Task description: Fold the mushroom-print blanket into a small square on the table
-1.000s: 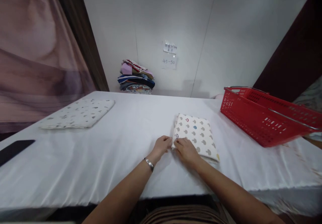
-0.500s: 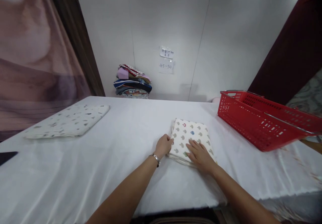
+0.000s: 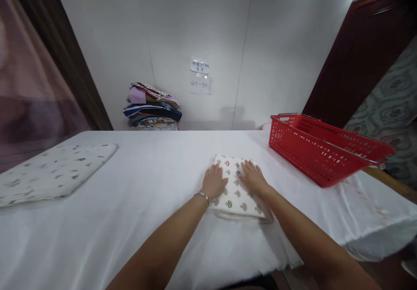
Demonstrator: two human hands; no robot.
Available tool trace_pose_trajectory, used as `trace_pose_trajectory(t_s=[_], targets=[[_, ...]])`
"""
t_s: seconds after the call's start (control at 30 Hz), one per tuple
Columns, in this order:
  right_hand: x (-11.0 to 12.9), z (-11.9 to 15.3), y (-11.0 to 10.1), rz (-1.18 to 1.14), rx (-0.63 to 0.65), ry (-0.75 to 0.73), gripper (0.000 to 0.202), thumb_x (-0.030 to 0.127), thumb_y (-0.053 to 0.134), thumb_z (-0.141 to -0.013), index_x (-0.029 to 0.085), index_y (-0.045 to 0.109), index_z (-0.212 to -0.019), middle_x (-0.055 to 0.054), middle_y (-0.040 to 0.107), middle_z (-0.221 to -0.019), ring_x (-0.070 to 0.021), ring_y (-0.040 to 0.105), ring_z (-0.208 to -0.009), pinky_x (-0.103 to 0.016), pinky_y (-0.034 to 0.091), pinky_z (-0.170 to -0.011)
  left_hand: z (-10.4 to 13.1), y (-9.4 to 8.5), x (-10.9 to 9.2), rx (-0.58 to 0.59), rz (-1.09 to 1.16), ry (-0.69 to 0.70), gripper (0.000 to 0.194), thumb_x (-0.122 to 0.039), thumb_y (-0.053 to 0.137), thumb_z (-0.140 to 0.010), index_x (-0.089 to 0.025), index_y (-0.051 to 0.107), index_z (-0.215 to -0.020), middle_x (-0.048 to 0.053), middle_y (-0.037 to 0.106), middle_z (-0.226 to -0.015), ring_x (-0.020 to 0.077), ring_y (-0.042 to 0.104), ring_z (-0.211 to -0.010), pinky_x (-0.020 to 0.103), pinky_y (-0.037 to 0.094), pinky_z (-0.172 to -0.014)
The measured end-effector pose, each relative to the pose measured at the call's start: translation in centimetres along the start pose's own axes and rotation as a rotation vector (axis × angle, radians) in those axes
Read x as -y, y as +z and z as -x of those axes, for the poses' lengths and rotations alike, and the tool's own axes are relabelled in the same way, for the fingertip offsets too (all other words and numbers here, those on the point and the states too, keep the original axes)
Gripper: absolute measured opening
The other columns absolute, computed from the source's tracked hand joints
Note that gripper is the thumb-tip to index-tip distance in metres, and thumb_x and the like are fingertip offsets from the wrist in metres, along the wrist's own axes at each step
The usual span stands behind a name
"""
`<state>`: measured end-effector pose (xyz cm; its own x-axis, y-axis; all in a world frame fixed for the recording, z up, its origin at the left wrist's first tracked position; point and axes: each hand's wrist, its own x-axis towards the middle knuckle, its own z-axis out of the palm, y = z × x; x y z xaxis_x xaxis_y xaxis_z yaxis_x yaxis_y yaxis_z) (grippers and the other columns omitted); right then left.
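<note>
A folded white cloth [image 3: 235, 199] printed with grey, red, blue and green mushrooms lies flat on the white-covered table [image 3: 163, 168]. My left hand [image 3: 215, 181], with a silver bracelet at the wrist, rests on the cloth's left side, fingers laid out over its top. On the right side, my right hand [image 3: 253, 177] lies on the same cloth with its fingers spread. Neither hand grips the cloth. Part of its pattern is hidden beneath both hands. Several layers show along the near folded edge.
To the right stands a red plastic basket [image 3: 312, 157] with metal handles. Another folded white patterned cloth [image 3: 52, 173] lies at the left. A stack of folded fabrics [image 3: 153, 107] sits by the back wall, where paper signs [image 3: 200, 84] hang.
My left hand has left the cloth's left edge and now lies flat on top. My right hand has slid farther up the cloth. The view has turned slightly right.
</note>
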<state>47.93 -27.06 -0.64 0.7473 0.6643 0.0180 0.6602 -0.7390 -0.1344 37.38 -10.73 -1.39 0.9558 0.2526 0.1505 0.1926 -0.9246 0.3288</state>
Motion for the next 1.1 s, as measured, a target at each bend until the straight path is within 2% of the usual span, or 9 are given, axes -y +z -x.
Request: trace_pose_trajectory(t_s=[0.17, 0.33, 0.43, 0.53, 0.7, 0.8, 0.9, 0.97, 1.1], targets=[[-1.8, -1.2, 1.7, -0.028, 0.065, 0.103, 0.061, 0.052, 0.027, -0.093, 0.018, 0.025, -0.144, -0.008, 0.013, -0.153, -0.0250, 0.006, -0.140, -0.051, 0.015, -0.108, 0.1, 1.7, 1.5, 0.079, -0.060, -0.030, 0.057, -0.044, 0.027, -0.091, -0.016, 0.032, -0.140, 0.007, 0.018, -0.152, 0.0247, 0.012, -0.140, 0.046, 0.018, -0.111], [-1.6, -1.7, 1.1, -0.029, 0.067, 0.101, 0.061, 0.054, 0.027, -0.092, 0.018, 0.030, -0.142, -0.010, 0.016, -0.152, -0.0257, 0.009, -0.139, -0.053, 0.013, -0.108, -0.4, 0.7, 0.9, 0.145, -0.074, -0.067, 0.056, -0.045, 0.028, -0.089, -0.019, 0.033, -0.139, 0.006, 0.019, -0.152, 0.0256, 0.012, -0.140, 0.052, 0.019, -0.110], [-1.4, -3.1, 0.5, -0.001, 0.006, 0.092, 0.063, 0.054, 0.026, -0.092, 0.016, 0.028, -0.143, -0.012, 0.014, -0.152, -0.0252, 0.007, -0.140, -0.051, 0.010, -0.109, -2.3, 0.0, 0.3, 0.076, -0.120, -0.025, 0.054, -0.048, 0.029, -0.089, -0.019, 0.041, -0.134, 0.008, 0.025, -0.150, 0.0270, 0.012, -0.140, 0.055, 0.013, -0.110], [-1.7, -4.7, 0.9, 0.010, -0.013, 0.074, 0.063, 0.053, 0.027, -0.092, 0.016, 0.028, -0.143, -0.012, 0.015, -0.152, -0.0259, 0.008, -0.140, -0.051, 0.009, -0.109, -4.5, 0.4, 0.6, 0.002, -0.102, 0.042, 0.054, -0.047, 0.032, -0.089, -0.020, 0.039, -0.136, 0.009, 0.025, -0.150, 0.0267, 0.012, -0.140, 0.053, 0.009, -0.112], [-2.4, -5.6, 2.3, -0.029, -0.002, 0.074, 0.061, 0.053, 0.026, -0.092, 0.019, 0.029, -0.143, -0.010, 0.020, -0.151, -0.0258, 0.011, -0.139, -0.054, 0.008, -0.108, -6.1, 2.4, 2.4, 0.048, 0.004, 0.018, 0.055, -0.048, 0.032, -0.089, -0.023, 0.036, -0.138, 0.006, 0.023, -0.151, 0.0263, 0.014, -0.140, 0.051, 0.017, -0.110], [-2.5, -5.7, 2.1, -0.102, -0.011, 0.070, 0.060, 0.052, 0.032, -0.091, 0.019, 0.032, -0.141, -0.010, 0.021, -0.151, -0.0259, 0.011, -0.139, -0.054, 0.005, -0.109, -6.3, 2.6, 2.8, 0.064, 0.063, 0.006, 0.054, -0.049, 0.034, -0.089, -0.025, 0.036, -0.138, 0.004, 0.021, -0.152, 0.0253, 0.013, -0.140, 0.051, 0.019, -0.109], [-3.1, -4.9, 1.4, -0.358, -0.066, 0.093, 0.058, 0.048, 0.043, -0.088, 0.018, 0.040, -0.137, -0.011, 0.024, -0.150, -0.0260, 0.011, -0.139, -0.051, 0.005, -0.111, -6.3, 2.1, 2.8, 0.092, 0.135, -0.014, 0.054, -0.049, 0.037, -0.088, -0.025, 0.036, -0.137, 0.004, 0.020, -0.152, 0.0247, 0.012, -0.140, 0.047, 0.019, -0.110], [-4.0, -3.4, 1.3, -0.519, -0.124, 0.144, 0.058, 0.048, 0.044, -0.088, 0.016, 0.042, -0.136, -0.010, 0.025, -0.149, -0.0240, 0.013, -0.139, -0.045, 0.012, -0.112, -5.9, 1.5, 3.0, 0.087, 0.231, -0.029, 0.057, -0.049, 0.038, -0.088, -0.023, 0.033, -0.139, 0.005, 0.019, -0.152, 0.0227, 0.013, -0.140, 0.040, 0.020, -0.111], [-5.8, 1.9, 1.7, -0.695, -0.164, 0.321, 0.060, 0.051, 0.039, -0.089, 0.015, 0.040, -0.137, -0.011, 0.042, -0.140, -0.0230, 0.044, -0.123, -0.036, 0.041, -0.099, -3.5, 0.4, 3.7, 0.000, 0.365, -0.159, 0.065, -0.050, 0.042, -0.087, -0.017, 0.029, -0.140, 0.010, 0.025, -0.150, 0.0232, 0.026, -0.136, 0.033, 0.027, -0.108]])
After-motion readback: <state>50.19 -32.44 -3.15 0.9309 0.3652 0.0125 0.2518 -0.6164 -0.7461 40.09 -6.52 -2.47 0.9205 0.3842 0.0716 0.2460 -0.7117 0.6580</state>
